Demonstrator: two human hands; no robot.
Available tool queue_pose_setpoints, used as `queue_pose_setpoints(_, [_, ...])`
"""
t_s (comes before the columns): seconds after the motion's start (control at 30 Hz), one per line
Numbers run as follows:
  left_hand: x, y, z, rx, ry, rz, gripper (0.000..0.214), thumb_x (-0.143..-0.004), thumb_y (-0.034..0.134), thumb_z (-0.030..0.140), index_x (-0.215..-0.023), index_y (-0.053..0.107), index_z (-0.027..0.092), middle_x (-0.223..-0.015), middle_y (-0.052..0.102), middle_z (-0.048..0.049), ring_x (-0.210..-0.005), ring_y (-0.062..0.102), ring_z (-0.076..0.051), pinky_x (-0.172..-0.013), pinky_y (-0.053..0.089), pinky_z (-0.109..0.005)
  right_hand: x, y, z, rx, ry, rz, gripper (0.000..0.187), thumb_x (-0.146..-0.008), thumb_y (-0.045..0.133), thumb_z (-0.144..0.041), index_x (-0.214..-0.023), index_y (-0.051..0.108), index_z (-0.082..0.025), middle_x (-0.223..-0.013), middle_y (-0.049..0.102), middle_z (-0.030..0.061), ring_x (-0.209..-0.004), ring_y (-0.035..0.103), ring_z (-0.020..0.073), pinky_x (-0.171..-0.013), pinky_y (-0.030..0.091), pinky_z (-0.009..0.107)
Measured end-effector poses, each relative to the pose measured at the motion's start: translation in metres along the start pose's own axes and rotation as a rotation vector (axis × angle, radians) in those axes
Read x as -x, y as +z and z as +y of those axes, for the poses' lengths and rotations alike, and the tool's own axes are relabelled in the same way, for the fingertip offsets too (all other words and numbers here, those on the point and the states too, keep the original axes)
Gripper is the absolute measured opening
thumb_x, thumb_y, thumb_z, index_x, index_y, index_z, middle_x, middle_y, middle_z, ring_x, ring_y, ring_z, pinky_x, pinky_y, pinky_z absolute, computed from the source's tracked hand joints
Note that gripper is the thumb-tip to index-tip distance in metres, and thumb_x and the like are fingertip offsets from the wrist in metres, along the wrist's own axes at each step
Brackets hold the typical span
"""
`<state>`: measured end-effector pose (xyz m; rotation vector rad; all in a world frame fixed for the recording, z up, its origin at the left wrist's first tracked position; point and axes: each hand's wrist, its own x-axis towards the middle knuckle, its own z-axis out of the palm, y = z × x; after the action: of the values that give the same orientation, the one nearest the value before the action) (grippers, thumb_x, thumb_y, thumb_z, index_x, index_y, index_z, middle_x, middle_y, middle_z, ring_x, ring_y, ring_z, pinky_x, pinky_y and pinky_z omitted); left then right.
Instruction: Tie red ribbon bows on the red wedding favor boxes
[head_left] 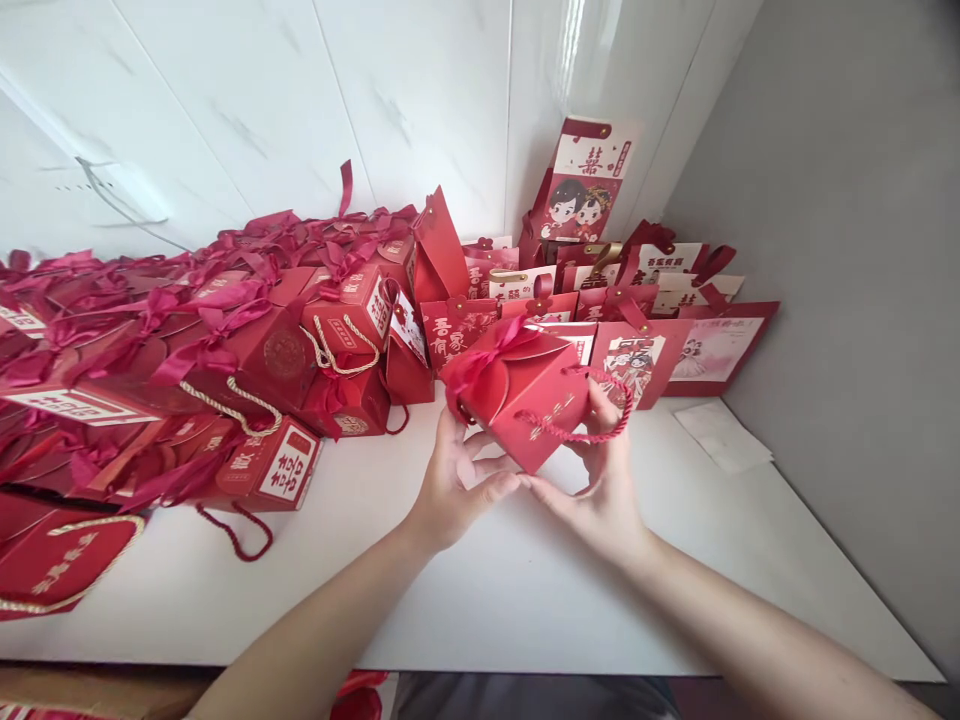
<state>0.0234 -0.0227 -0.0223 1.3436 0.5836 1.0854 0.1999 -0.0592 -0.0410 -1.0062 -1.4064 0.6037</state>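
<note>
Between both hands, above the white table, I hold a red gift box tilted to one side. A dark pink ribbon bow is tied on its top, and a red rope handle loops from the side facing right. My left hand grips the lower left of the box, thumb along the bottom edge. My right hand holds the right side, its fingers partly behind the box and near the rope. Both thumbs nearly meet under the lowest corner.
Many red gift boxes with ribbons and rope handles are stacked at left. Behind my hands stand rows of red and white gift bags, one taller bag at the back. White paper lies at right, beside a grey wall.
</note>
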Motion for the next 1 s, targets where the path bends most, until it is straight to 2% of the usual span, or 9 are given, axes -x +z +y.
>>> queue_pose_setpoints(0.13, [-0.007,-0.012,-0.002,-0.061,0.011,0.113,0.067,-0.078,0.080,0.044,-0.134,0.048,0.026,-0.146,0.053,-0.0148,-0.129,0.058,-0.035,-0.098,0.056,-0.047,0.002,-0.003,0.002,0.056,-0.079,-0.156,0.098,-0.083,0.080,-0.030,-0.158,0.019,-0.040,-0.157,0.029,0.0104,-0.144,0.035,0.0356,-0.108,0.052,0.058])
queue_pose_setpoints(0.27, [-0.012,-0.033,-0.002,-0.039,-0.065,0.253,0.063,-0.080,0.073,0.057,-0.131,0.055,0.025,-0.144,0.057,-0.0120,-0.131,0.056,-0.034,-0.101,0.054,-0.048,0.002,-0.004,0.002,-0.031,0.003,-0.273,0.080,-0.094,0.066,-0.028,-0.158,0.021,-0.041,-0.160,0.031,0.0075,-0.143,0.039,0.0322,-0.108,0.052,0.056])
queue_pose_setpoints(0.37, [-0.012,-0.040,-0.001,-0.014,-0.183,0.291,0.059,-0.086,0.062,0.063,-0.133,0.055,0.027,-0.146,0.056,-0.0105,-0.128,0.059,-0.034,-0.095,0.056,-0.049,0.002,-0.004,0.002,-0.089,0.109,-0.295,0.072,-0.097,0.061,-0.029,-0.158,0.024,-0.042,-0.162,0.031,0.0056,-0.143,0.041,0.0301,-0.109,0.051,0.055])
queue_pose_setpoints(0.47, [-0.011,-0.041,0.001,-0.008,-0.247,0.274,0.064,-0.090,0.050,0.069,-0.139,0.053,0.028,-0.148,0.056,-0.0114,-0.126,0.060,-0.036,-0.092,0.057,-0.052,0.000,-0.005,0.002,-0.116,0.197,-0.314,0.065,-0.098,0.060,-0.032,-0.156,0.031,-0.042,-0.160,0.035,0.0045,-0.143,0.042,0.0288,-0.110,0.052,0.052])
queue_pose_setpoints(0.53, [-0.013,-0.042,0.003,-0.008,-0.271,0.256,0.065,-0.091,0.045,0.070,-0.141,0.053,0.029,-0.148,0.056,-0.0112,-0.128,0.059,-0.036,-0.093,0.056,-0.053,-0.001,-0.006,0.002,-0.105,0.201,-0.317,0.064,-0.098,0.061,-0.032,-0.154,0.034,-0.042,-0.157,0.038,0.0043,-0.141,0.043,0.0285,-0.109,0.052,0.051])
queue_pose_setpoints(0.7, [-0.017,-0.041,0.009,0.090,-0.287,0.288,0.066,-0.090,0.045,0.071,-0.139,0.056,0.028,-0.145,0.059,-0.0109,-0.128,0.059,-0.037,-0.096,0.053,-0.055,-0.003,-0.008,-0.001,-0.082,0.168,-0.327,0.058,-0.098,0.060,-0.031,-0.151,0.040,-0.043,-0.157,0.040,0.0030,-0.141,0.042,0.0281,-0.107,0.052,0.049])
queue_pose_setpoints(0.87, [-0.018,-0.041,0.014,0.337,-0.354,0.203,0.087,-0.082,0.039,0.083,-0.130,0.063,0.016,-0.124,0.072,-0.0193,-0.105,0.071,-0.039,-0.092,0.054,-0.055,-0.003,-0.008,-0.002,-0.071,0.158,-0.328,0.064,-0.098,0.060,-0.029,-0.155,0.033,-0.042,-0.155,0.042,0.0048,-0.139,0.044,0.0278,-0.109,0.050,0.051])
queue_pose_setpoints(1.0, [-0.018,-0.039,0.017,0.417,-0.375,0.149,0.087,-0.081,0.041,0.081,-0.131,0.062,0.014,-0.122,0.072,-0.0206,-0.099,0.072,-0.037,-0.089,0.056,-0.051,-0.001,-0.007,0.001,-0.059,0.081,-0.373,0.071,-0.096,0.060,-0.023,-0.157,0.028,-0.041,-0.153,0.044,0.0070,-0.136,0.048,0.0277,-0.104,0.054,0.050])
